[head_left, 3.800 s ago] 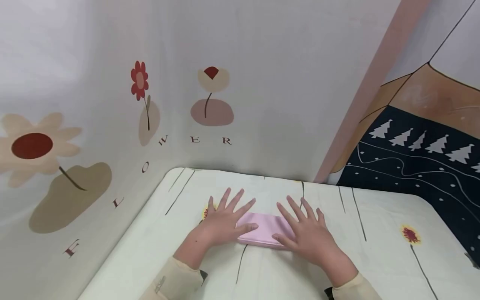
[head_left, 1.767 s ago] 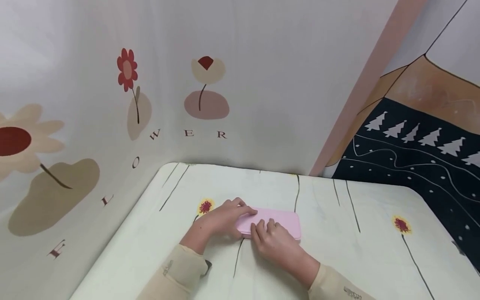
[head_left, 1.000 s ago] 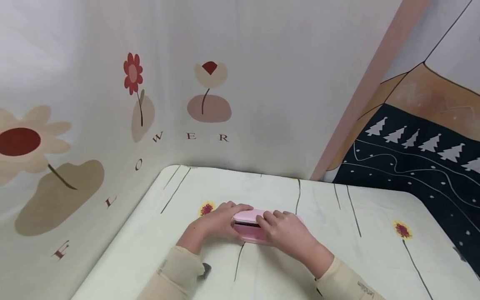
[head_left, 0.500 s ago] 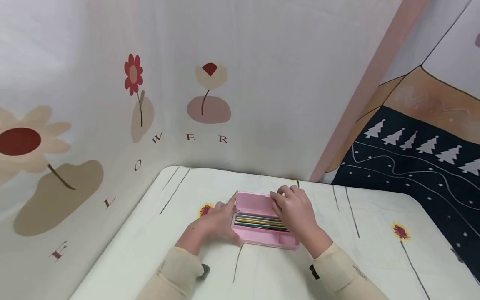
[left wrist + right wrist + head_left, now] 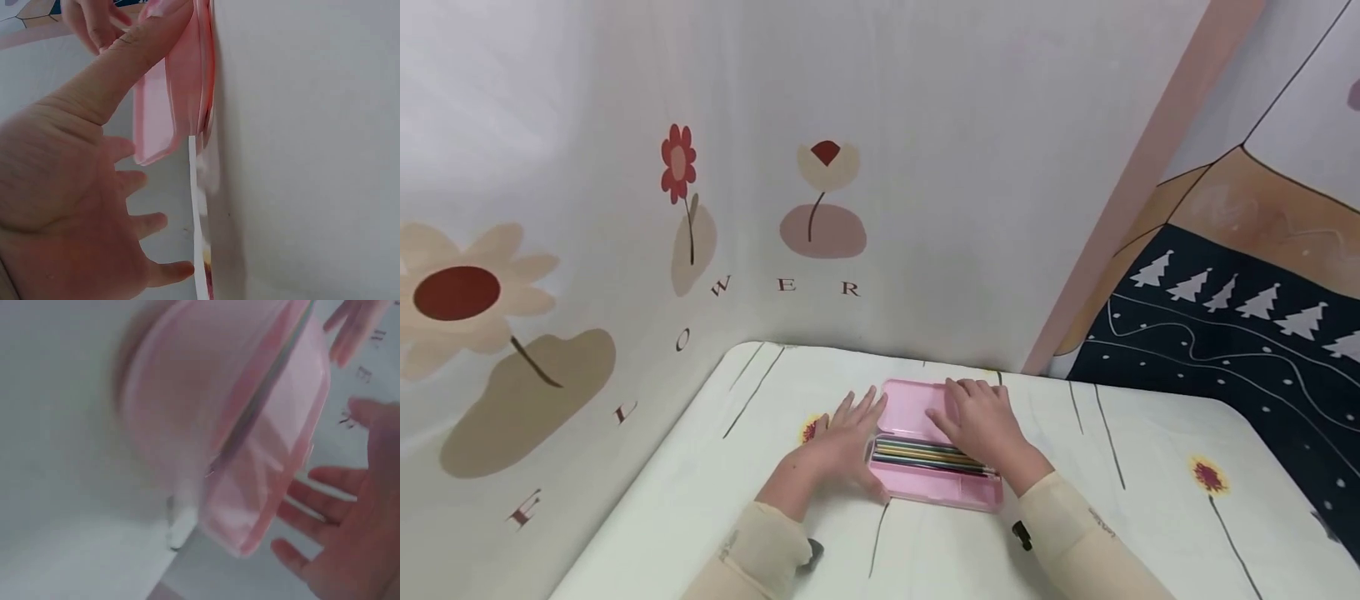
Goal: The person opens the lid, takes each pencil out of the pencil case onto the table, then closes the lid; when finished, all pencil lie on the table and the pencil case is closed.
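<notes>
A pink pencil case lies on the table with its lid laid back. Several colored pencils rest in its long compartment. My left hand is at the case's left end, fingers spread; in the left wrist view the thumb of my left hand lies against the case. My right hand is over the lid's right part, partly covering it. In the right wrist view the fingers of my right hand are loosely extended beside the lid, not gripping it.
A white table cover with printed flowers surrounds the case. Behind and to the left hangs a white curtain with flower prints and letters. A dark cloth with tree prints hangs at the right.
The case was closed under both spread hands. My hands gripped it, and my right hand lifted the lid back, uncovering the pencils. Now both hands have loosened and their fingers are extended.
</notes>
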A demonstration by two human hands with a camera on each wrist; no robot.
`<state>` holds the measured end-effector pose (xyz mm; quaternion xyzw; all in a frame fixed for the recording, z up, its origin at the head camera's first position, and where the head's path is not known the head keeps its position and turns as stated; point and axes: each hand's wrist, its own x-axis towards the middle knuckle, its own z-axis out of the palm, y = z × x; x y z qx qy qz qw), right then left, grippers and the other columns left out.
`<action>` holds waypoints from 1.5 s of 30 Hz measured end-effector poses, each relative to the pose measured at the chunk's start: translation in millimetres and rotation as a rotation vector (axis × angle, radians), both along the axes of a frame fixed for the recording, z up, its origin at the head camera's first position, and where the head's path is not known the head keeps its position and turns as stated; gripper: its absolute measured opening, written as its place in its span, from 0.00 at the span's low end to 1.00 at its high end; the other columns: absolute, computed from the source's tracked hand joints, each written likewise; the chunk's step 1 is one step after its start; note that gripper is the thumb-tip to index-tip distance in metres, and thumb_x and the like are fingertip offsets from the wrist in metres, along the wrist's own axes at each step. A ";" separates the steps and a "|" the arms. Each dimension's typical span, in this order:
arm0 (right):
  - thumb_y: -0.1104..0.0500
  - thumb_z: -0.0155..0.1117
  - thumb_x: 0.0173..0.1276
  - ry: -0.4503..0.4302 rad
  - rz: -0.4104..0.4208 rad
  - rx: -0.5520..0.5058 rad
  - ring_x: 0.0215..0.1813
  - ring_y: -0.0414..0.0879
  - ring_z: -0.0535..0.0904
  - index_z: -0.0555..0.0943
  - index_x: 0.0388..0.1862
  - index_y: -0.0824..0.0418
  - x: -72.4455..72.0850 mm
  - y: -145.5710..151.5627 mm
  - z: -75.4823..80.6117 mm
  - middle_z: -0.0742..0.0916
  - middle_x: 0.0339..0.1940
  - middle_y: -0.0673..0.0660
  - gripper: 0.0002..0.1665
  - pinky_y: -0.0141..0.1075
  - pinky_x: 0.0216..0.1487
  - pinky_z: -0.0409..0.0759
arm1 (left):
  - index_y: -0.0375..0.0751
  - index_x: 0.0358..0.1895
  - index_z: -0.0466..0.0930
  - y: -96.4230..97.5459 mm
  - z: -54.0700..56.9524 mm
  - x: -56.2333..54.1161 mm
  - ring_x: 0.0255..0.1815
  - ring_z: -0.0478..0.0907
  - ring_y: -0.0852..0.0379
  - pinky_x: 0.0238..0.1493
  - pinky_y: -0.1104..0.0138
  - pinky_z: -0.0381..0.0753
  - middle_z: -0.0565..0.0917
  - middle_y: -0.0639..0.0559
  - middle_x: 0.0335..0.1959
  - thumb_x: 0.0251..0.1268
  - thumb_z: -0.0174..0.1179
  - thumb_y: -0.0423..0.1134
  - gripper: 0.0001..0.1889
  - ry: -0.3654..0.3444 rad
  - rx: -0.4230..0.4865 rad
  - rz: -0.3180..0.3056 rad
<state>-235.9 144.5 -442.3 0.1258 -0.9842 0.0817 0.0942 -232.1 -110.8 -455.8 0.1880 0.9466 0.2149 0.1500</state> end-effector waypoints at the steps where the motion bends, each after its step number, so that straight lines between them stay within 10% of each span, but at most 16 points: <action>1: 0.32 0.61 0.77 -0.034 0.009 -0.011 0.75 0.62 0.78 0.74 0.78 0.61 -2.3 2.7 -3.0 0.84 0.72 0.64 0.44 0.66 0.75 0.72 | 0.56 0.90 0.42 -0.1 -0.5 0.1 0.93 0.33 0.39 0.86 0.29 0.40 0.40 0.54 0.93 0.38 0.88 0.60 0.76 -0.007 -0.003 -0.008; 13: 0.25 0.50 0.78 -0.379 0.084 -0.134 0.87 0.63 0.64 0.63 0.86 0.56 -10.8 24.1 -23.4 0.73 0.84 0.61 0.52 0.71 0.85 0.53 | 0.54 0.86 0.61 -0.4 1.5 0.5 0.93 0.41 0.41 0.86 0.28 0.42 0.53 0.55 0.91 0.41 0.85 0.63 0.64 -0.063 -0.054 -0.050; 26: 0.23 0.46 0.78 -0.414 0.070 -0.124 0.90 0.64 0.57 0.59 0.88 0.54 -9.3 24.5 -20.8 0.67 0.88 0.61 0.53 0.73 0.87 0.45 | 0.54 0.83 0.66 0.0 2.5 -3.0 0.93 0.43 0.40 0.85 0.27 0.44 0.55 0.56 0.91 0.41 0.85 0.65 0.61 -0.049 -0.074 -0.053; 38: 0.44 0.66 0.79 -0.238 0.190 -0.067 0.73 0.60 0.82 0.81 0.72 0.57 11.2 7.7 8.9 0.87 0.69 0.61 0.29 0.58 0.74 0.80 | 0.58 0.83 0.65 0.0 3.7 -4.8 0.92 0.45 0.40 0.83 0.24 0.45 0.54 0.58 0.91 0.39 0.85 0.66 0.62 -0.069 -0.076 -0.026; 45: 0.55 0.75 0.72 -0.229 0.312 0.073 0.43 0.43 0.84 0.89 0.58 0.55 20.5 -12.6 11.1 0.90 0.44 0.52 0.17 0.40 0.51 0.89 | 0.58 0.83 0.65 0.1 3.3 -7.3 0.92 0.47 0.39 0.81 0.23 0.46 0.55 0.58 0.90 0.39 0.85 0.68 0.62 -0.066 -0.082 -0.037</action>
